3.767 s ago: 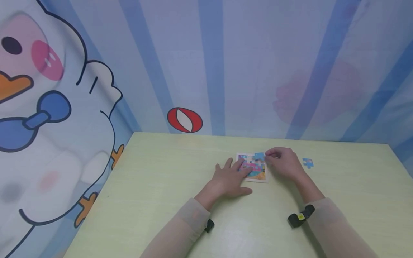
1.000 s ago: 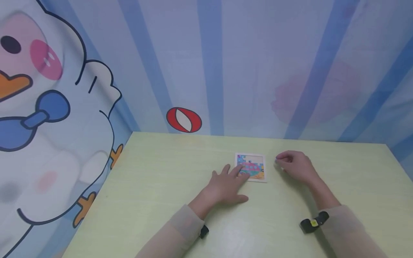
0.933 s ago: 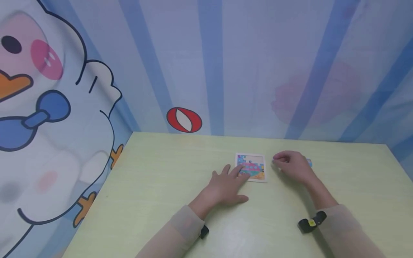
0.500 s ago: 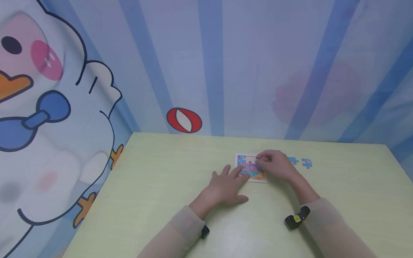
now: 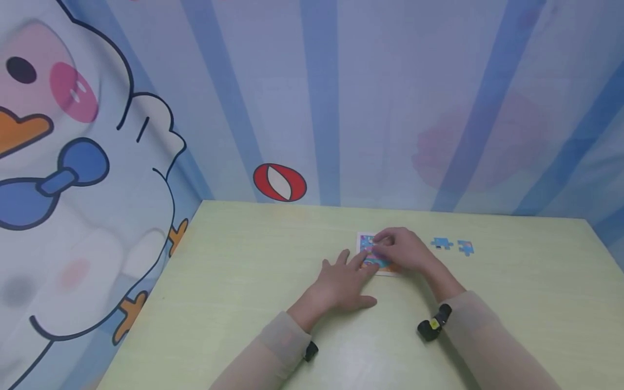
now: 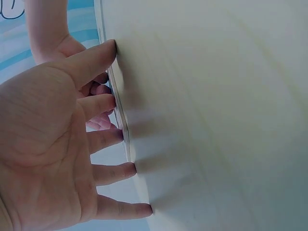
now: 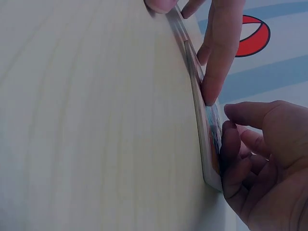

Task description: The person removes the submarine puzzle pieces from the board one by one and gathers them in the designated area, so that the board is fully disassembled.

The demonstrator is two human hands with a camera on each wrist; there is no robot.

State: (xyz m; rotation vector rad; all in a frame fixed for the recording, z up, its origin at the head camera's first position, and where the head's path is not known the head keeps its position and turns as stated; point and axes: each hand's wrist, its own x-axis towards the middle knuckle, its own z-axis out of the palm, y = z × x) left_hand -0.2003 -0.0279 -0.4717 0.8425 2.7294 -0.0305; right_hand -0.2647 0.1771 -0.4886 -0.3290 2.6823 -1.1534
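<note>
A small framed jigsaw puzzle (image 5: 365,241) lies flat on the table, its right half hidden under my right hand (image 5: 402,250). Bent fingers and thumb of that hand work at the puzzle's top; whether they pinch a piece is hidden. In the right wrist view they meet the face of the puzzle (image 7: 204,134), with no piece visible between them. My left hand (image 5: 341,284) spreads its fingers, two of them resting on the puzzle's lower left. The left wrist view shows the left hand (image 6: 53,139) with straight fingers. Two blue puzzle pieces (image 5: 441,243) (image 5: 466,247) lie right of the puzzle.
The pale table (image 5: 244,260) runs back to a blue striped printed backdrop (image 5: 370,108). At the left stands a wall printed with a cartoon bird (image 5: 107,184). Black wrist cameras (image 5: 434,323) sit by both cuffs.
From right of the puzzle, my right hand has moved left onto its top part. Two loose pieces, partly covered by that hand before, now show. My left hand has stayed on the puzzle.
</note>
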